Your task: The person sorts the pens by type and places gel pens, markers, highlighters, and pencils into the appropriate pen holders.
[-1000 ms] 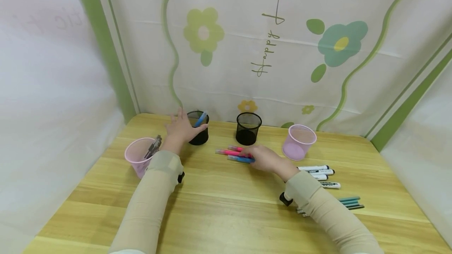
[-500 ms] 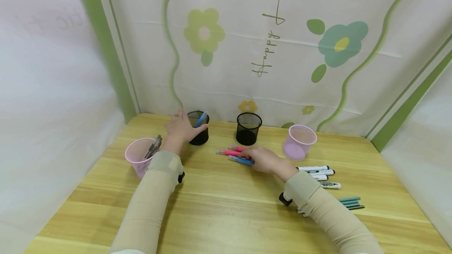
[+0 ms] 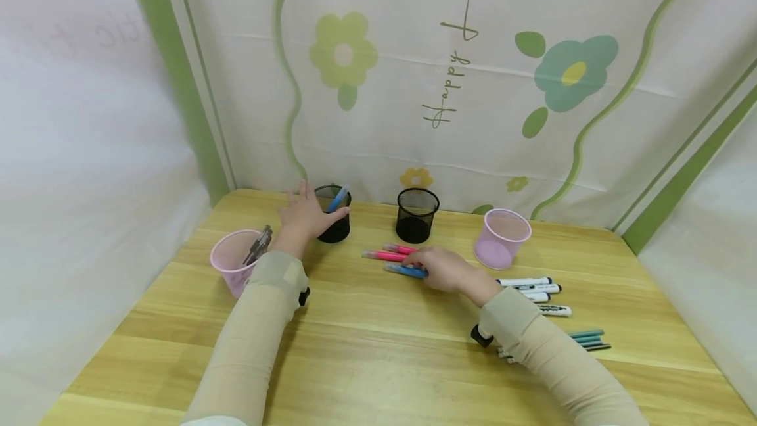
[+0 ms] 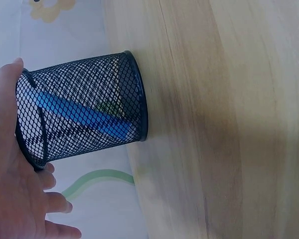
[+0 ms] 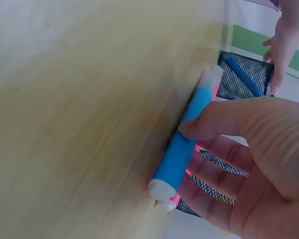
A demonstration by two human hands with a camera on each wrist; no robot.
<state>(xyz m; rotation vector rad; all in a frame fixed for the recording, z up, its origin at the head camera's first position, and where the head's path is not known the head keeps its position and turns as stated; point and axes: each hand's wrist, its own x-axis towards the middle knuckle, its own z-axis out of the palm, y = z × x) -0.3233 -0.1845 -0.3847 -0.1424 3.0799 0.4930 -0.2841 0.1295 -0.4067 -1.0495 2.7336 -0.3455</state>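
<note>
My left hand spans the rim of a black mesh pen holder, thumb on one side and fingers on the other. A blue marker leans inside it. My right hand grips a second blue marker, thumb on its barrel. Behind this barrel, pink markers lie partly hidden, with my fingers beyond them. How firmly the pink ones are held I cannot tell. A second black mesh holder, with nothing visible inside, stands just behind my right hand.
On the left a pink holder contains dark pens. Another pink holder stands at the right. White markers and green pencils lie partly under my right forearm. A patterned curtain rises behind the wooden table.
The blue marker under my right hand has shifted very slightly. My left hand stays at the black holder.
</note>
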